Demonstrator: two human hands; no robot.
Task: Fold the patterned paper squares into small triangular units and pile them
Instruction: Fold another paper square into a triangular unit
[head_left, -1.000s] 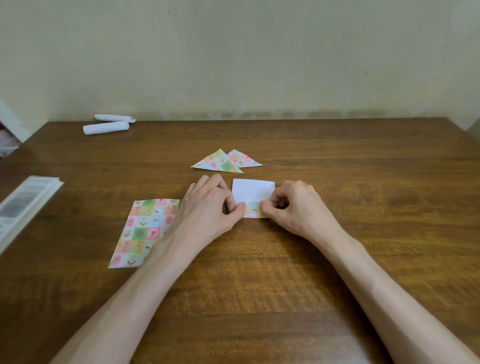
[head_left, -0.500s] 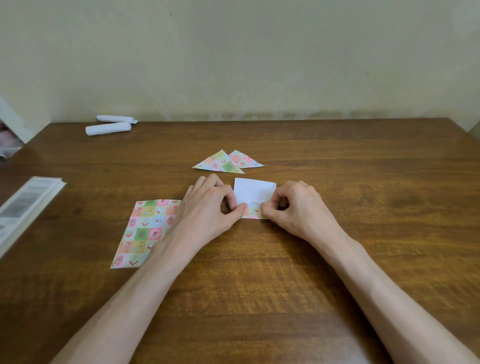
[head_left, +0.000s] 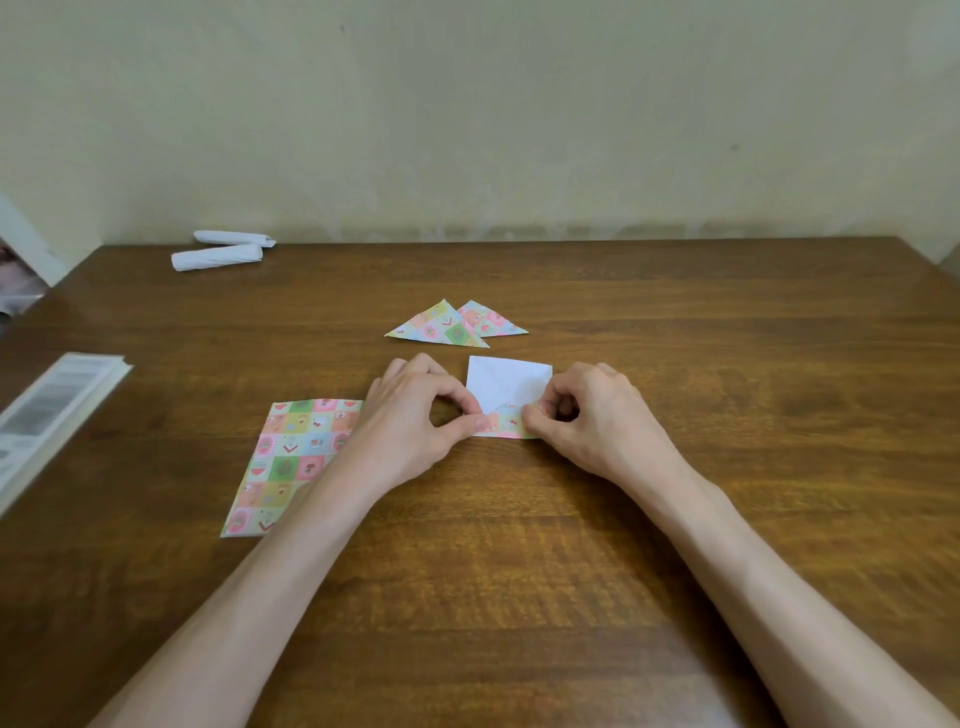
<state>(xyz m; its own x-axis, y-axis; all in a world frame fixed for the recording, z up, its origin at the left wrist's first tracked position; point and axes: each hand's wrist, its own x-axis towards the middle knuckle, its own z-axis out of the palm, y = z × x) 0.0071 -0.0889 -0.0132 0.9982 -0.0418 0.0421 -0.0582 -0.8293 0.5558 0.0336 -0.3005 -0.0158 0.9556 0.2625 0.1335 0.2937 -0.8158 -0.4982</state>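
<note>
Pinching the near left corner of the paper square (head_left: 506, 382) between thumb and forefinger of the left hand (head_left: 415, 421), other fingers curled. Pinching the near right corner likewise with the right hand (head_left: 587, 421). Lying white side up on the desk (head_left: 727, 338), near edge turned over into a narrow patterned strip. Just behind, apart: two folded triangles (head_left: 441, 330), overlapping, pattern up. Left of the left hand, partly hidden by the forearm: patterned sheets (head_left: 291, 457), flat. Far left corner: two white rolls (head_left: 218, 256), side by side. At the left edge: a printed booklet (head_left: 52, 410).
</note>
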